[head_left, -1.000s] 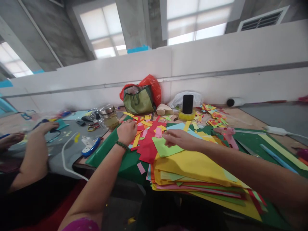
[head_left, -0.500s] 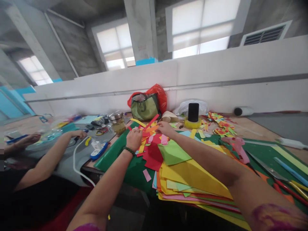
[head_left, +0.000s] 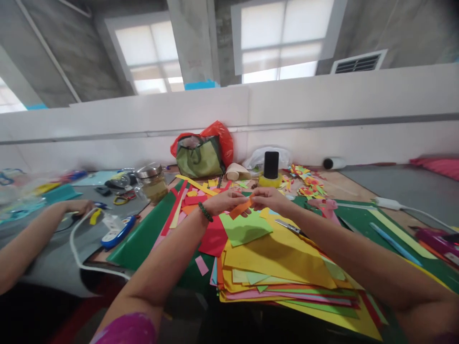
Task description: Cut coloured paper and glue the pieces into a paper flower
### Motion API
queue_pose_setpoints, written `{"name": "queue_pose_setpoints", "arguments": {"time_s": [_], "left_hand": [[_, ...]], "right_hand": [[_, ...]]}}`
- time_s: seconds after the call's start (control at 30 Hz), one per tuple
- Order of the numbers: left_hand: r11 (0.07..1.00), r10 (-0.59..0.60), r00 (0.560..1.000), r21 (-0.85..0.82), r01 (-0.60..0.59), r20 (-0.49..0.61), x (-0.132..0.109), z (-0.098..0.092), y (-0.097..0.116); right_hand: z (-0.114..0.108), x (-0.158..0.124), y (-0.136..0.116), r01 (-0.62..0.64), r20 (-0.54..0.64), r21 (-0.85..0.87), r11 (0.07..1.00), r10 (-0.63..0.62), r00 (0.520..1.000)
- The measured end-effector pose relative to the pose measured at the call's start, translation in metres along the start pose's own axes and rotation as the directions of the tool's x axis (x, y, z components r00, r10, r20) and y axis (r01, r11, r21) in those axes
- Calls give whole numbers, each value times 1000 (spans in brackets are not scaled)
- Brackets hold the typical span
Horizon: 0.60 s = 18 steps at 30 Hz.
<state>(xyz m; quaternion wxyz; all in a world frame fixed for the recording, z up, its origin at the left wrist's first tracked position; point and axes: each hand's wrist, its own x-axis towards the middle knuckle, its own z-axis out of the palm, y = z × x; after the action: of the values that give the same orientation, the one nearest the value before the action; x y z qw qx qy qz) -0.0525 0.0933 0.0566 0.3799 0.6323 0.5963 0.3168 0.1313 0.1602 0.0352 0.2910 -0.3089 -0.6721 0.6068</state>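
Note:
Above the stack of coloured sheets, both my hands are close together over a light green sheet (head_left: 247,228). My right hand (head_left: 270,198) pinches one end of a short orange strip (head_left: 239,209). My left hand (head_left: 225,202), with a dark beaded bracelet on its wrist, has its fingers around the strip's other part. Whether the strip is felt or paper I cannot tell. Red pieces (head_left: 213,236) and narrow coloured strips lie under and left of my left hand. Just below my right hand, a utility knife (head_left: 289,226) rests on the yellow sheets (head_left: 272,258).
A glass jar (head_left: 151,184), a green bag (head_left: 199,157) and a phone (head_left: 271,165) on a tape roll stand at the back. Flower-like pieces (head_left: 310,184) lie beyond a pink glue gun (head_left: 328,208). At left are a power strip (head_left: 118,233) and another person's arm (head_left: 39,234).
My hands have shifted right and come over the green sheet with the orange strip. The view has turned right. The large scissors at right are out of sight; the utility knife now shows.

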Motion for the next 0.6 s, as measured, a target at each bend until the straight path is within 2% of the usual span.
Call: {"name": "queue_pose_setpoints", "arguments": {"time_s": [0.07, 0.13, 0.23, 0.33, 0.5, 0.6], "left_hand": [[996, 3, 992, -90, 8, 129, 11, 9, -7], [975, 6, 983, -218, 34, 182, 21, 13, -21], [937, -15, 994, -347, 53, 113, 31, 13, -43], [936, -32, 997, -347, 55, 73, 33, 12, -55], [938, -24, 996, -342, 52, 84, 28, 11, -57], [923, 5, 1000, -384, 7, 29, 28, 12, -57]], "right_hand": [[-6, 2, 11, 16, -53, 10, 1000, -15, 998], [-9, 5, 23, 38, -117, 24, 999, -35, 993], [-10, 7, 38, 75, -186, 40, 996, -66, 980], [-8, 7, 44, 92, -205, 47, 995, -80, 976], [-10, 8, 45, 87, -226, 54, 995, -72, 972], [-13, 9, 47, 83, -242, 54, 995, -68, 968]]}}
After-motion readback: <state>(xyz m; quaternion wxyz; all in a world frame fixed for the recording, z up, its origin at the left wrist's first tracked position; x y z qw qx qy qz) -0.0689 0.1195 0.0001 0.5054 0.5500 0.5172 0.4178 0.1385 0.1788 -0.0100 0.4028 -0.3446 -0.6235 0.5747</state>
